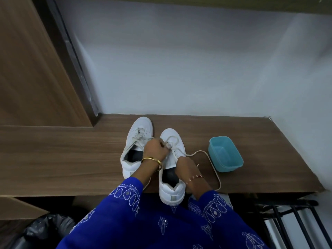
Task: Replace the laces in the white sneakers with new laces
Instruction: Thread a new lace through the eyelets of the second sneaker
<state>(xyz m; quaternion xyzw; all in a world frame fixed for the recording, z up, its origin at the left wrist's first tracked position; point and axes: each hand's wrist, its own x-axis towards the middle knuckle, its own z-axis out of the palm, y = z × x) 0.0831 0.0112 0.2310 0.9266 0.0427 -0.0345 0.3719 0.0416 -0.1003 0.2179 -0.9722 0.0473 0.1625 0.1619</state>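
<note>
Two white sneakers stand side by side on a wooden desk (71, 159), toes pointing away from me. The left sneaker (136, 139) is laced with an off-white lace. The right sneaker (172, 187) juts over the desk's front edge. My left hand (155, 149) pinches the lace at the right sneaker's upper eyelets. My right hand (186, 167) grips the right side of that shoe near the tongue, and whether it also holds the lace is hidden. A loose end of the off-white lace (213, 166) loops across the desk to the right.
A light blue plastic tub (225, 156) sits right of the shoes, beside the lace loop. White walls close the desk at the back and right. A wooden panel rises at the left. A black bag (48, 229) lies below left, a black rack (291, 218) below right.
</note>
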